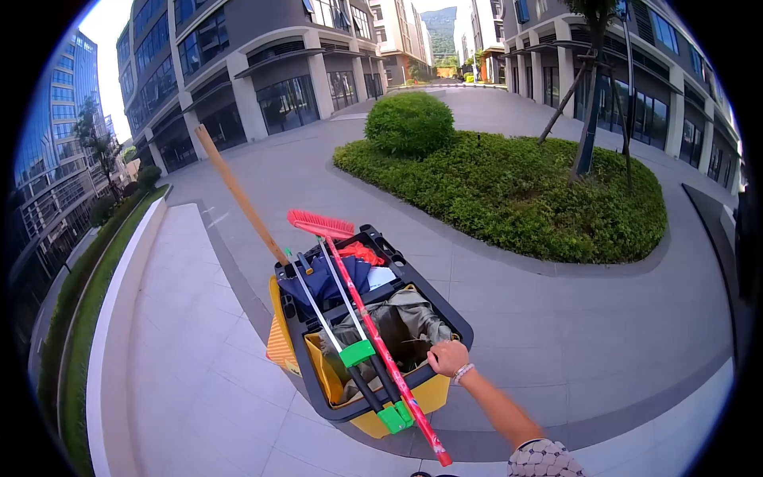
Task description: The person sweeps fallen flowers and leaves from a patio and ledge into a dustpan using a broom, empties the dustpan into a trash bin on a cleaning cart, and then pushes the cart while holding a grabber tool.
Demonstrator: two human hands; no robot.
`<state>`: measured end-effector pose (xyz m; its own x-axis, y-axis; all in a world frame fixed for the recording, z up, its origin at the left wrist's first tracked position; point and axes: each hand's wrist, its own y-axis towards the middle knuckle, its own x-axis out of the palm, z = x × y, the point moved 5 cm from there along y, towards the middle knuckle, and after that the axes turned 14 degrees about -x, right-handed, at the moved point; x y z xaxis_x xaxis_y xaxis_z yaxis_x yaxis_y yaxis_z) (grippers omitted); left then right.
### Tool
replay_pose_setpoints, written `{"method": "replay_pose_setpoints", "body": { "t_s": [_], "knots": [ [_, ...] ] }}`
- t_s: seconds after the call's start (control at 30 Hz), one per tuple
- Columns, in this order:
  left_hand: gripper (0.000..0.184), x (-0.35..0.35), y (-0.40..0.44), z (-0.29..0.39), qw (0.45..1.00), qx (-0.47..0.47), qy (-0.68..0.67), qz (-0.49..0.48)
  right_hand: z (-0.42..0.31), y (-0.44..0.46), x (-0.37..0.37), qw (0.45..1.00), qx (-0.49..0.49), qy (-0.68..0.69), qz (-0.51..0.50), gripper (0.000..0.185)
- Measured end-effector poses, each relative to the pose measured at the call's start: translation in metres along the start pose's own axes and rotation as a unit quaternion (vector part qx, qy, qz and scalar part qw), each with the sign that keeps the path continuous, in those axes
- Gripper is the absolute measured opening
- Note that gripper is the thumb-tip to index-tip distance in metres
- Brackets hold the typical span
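Observation:
My right hand (448, 358), a beaded bracelet on its wrist, is closed on the near right rim of a yellow and black cleaning cart (459, 322). Across the cart lies a broom with red bristles (322, 223) and a long red patterned handle (381, 350). Beside it rest two silver poles with green fittings (358, 353) and black grips. Grey-green cloth (405, 318) fills the near compartment; dark blue cloth (330, 278) and a red cloth (362, 254) are in the far one. A wooden pole (238, 195) sticks up at the far left. My left hand is out of view.
Grey paving (524, 334) surrounds the cart. Ahead to the right is a planted bed (540, 199) with a round bush (409, 123) and a propped tree (588, 119). A low white wall (119, 318) runs along the left. Buildings (294, 71) stand beyond.

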<state>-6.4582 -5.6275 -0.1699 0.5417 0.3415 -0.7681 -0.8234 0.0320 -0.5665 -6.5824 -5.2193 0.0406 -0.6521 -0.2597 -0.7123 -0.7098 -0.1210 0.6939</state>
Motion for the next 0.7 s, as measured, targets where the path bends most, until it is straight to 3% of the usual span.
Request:
{"method": "replay_pose_setpoints", "body": {
  "t_s": [0.3,0.7],
  "knots": [
    [0.061,-0.001,0.03,0.059,0.996,0.084,0.003,0.038,0.009,-0.025,0.006,1.0,0.008,0.008,0.029,0.027],
    [0.058,-0.008,0.062,0.092,0.995,0.097,0.016,0.036,0.041,-0.044,0.034,1.0,0.015,-0.021,0.005,0.024]
  ]
}}
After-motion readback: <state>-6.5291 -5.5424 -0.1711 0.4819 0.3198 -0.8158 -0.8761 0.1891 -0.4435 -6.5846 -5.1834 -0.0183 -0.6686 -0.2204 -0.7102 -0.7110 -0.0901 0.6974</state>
